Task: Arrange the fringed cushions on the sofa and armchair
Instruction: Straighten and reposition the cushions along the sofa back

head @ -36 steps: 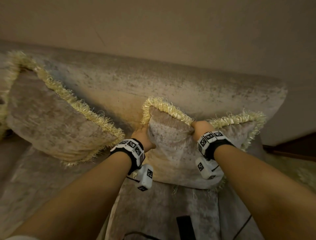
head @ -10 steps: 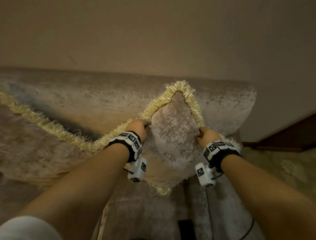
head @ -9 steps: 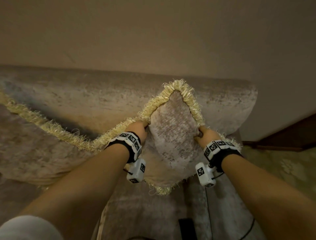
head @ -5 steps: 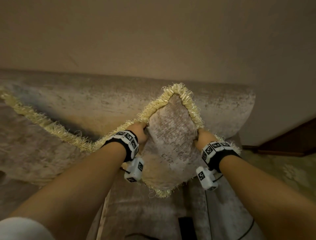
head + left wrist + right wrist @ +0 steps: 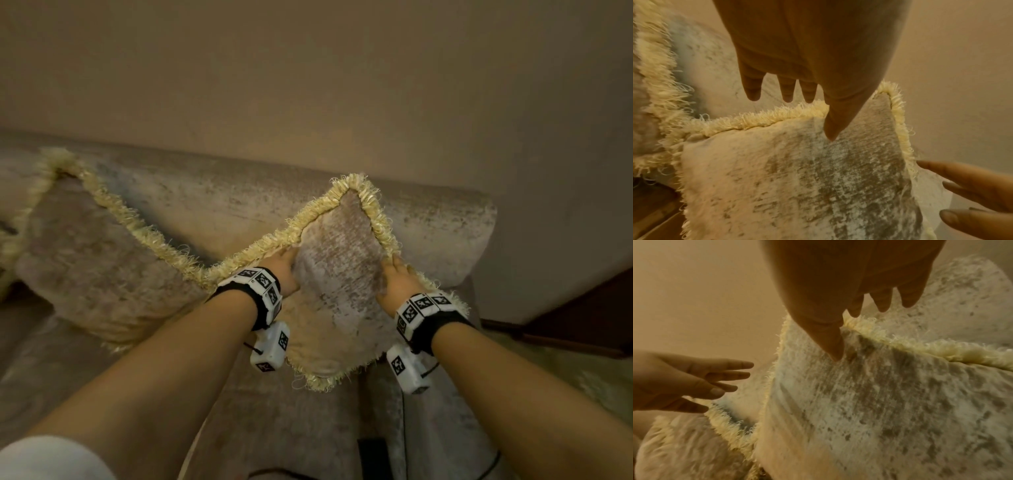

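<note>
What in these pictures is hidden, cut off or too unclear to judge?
- Second cushion: its left part is cut off by the head view's left edge.
- Held cushion: its back face, against the sofa, is hidden in every view.
- Left hand, right hand: head view hides their fingers behind the cushion's fringe.
- Armchair: in no view.
- Dark object on the seat: cut off at the bottom edge, unidentifiable.

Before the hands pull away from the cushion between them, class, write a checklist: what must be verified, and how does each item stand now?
1. Cushion stands on one corner against the sofa backrest: ok.
2. Its bottom corner rests on the seat: ok.
3. Left hand has straight fingers and is not gripping: ok.
4. Right hand has straight fingers and is not gripping: ok.
5. Cushion is clear of the second cushion on the left: cannot tell; their fringes appear to meet.
</note>
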Demonstrator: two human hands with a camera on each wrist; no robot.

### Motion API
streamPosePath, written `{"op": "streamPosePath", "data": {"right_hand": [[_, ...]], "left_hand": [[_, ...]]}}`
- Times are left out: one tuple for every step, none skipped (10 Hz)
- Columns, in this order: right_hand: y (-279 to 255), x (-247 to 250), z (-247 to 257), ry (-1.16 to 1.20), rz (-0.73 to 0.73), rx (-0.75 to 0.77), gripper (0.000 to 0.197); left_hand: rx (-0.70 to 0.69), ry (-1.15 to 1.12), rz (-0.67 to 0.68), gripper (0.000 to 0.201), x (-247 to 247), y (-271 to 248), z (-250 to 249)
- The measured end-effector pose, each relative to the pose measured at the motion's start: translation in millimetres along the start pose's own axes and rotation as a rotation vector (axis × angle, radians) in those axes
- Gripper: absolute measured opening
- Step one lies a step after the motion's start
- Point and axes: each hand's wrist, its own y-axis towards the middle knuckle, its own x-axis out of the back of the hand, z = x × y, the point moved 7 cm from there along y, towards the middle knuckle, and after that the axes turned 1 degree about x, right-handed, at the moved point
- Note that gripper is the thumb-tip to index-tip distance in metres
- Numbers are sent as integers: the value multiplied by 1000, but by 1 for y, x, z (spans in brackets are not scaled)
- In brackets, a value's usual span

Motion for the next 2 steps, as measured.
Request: {"op": "streamPosePath", "data": {"right_hand": [[-13, 9, 12, -9, -2, 52, 78], [-25, 21, 29, -12, -39, 100, 74]], "left_hand": [[50, -64, -19, 90, 5, -33, 6], [72, -88, -67, 89, 12, -59, 10]]}}
